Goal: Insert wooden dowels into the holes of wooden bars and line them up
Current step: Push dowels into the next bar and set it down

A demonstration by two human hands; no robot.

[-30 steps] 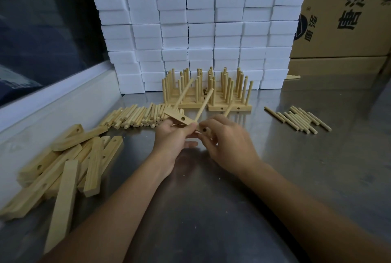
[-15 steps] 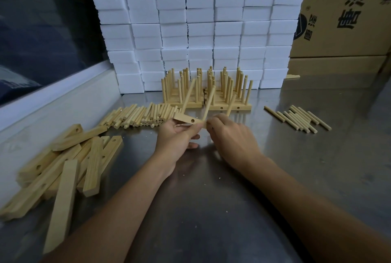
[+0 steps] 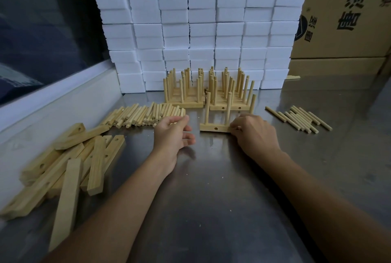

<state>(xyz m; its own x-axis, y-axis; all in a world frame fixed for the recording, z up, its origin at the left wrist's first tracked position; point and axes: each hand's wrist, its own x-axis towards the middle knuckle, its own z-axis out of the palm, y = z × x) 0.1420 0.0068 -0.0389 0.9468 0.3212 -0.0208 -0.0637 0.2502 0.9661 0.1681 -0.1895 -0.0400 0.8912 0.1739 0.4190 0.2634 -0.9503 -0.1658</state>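
A wooden bar (image 3: 213,128) with dowels standing upright in it rests on the steel table, just in front of two rows of finished bars (image 3: 208,93). My right hand (image 3: 254,133) pinches the bar's right end. My left hand (image 3: 174,133) hovers apart from the bar on its left, fingers loosely curled and holding nothing. Behind that hand lies a pile of loose dowels (image 3: 143,115). A smaller group of dowels (image 3: 300,119) lies to the right. Plain bars with holes (image 3: 69,165) are heaped at the left.
A wall of white foam blocks (image 3: 201,28) rises behind the finished bars. Cardboard boxes (image 3: 347,13) stand at the back right. A raised white ledge (image 3: 57,97) borders the steel table (image 3: 211,199) on the left.
The bar was held tilted in the air by both hands; now it stands on the table with its dowels upright. My left hand has let go and drawn away to the left.
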